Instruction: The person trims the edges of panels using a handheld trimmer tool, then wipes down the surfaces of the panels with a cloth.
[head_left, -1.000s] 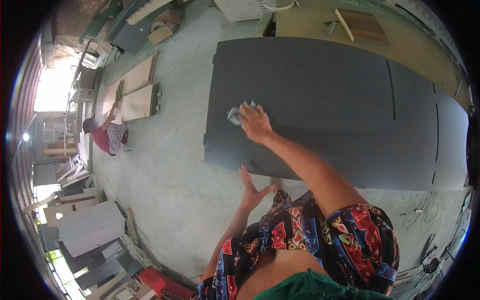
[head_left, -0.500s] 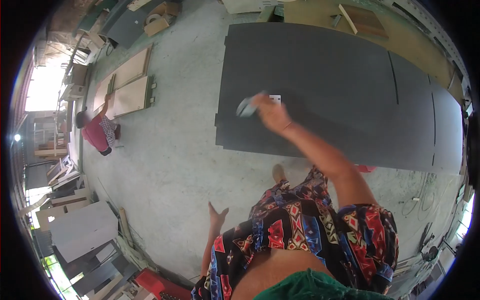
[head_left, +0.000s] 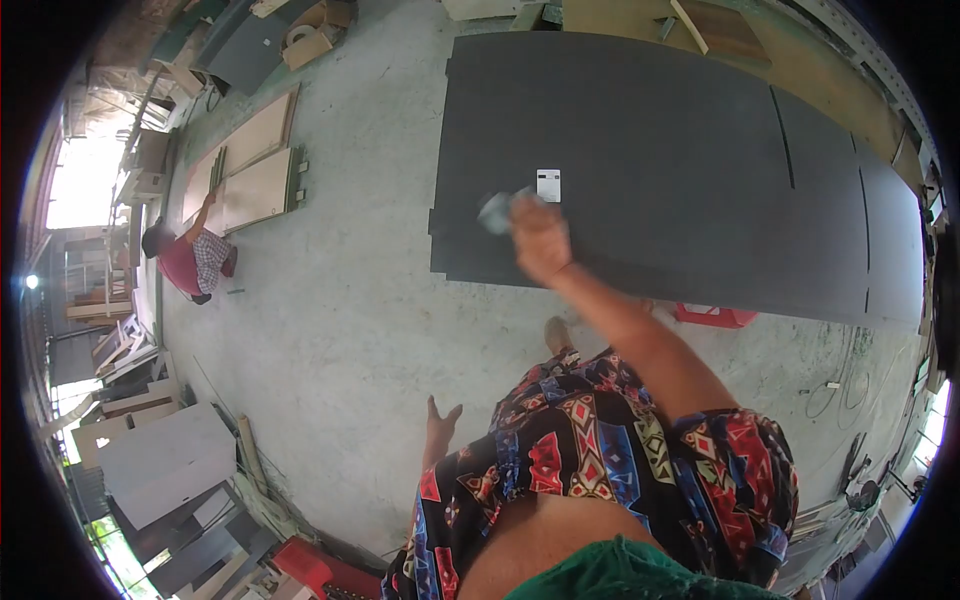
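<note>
My right hand reaches over a large dark grey panel, closed on a bunched pale cloth that is smeared by motion. The cloth is at or just above the panel's surface; contact is hard to tell. Just beyond my knuckles, a white label with small dark print lies on the panel. Away from the panel, my left hand hangs low by my side over the concrete floor, thumb and fingers apart, holding nothing.
A co-worker crouches at the left, one hand on stacked light boards. Loose boards lean at the lower left. Beneath the panel's near edge sits a red container. Cables lie on the floor at right.
My right hand has turned and shifted slightly on the panel with the cloth, and more of the label shows. The red container has come further into sight. My left hand remains low.
</note>
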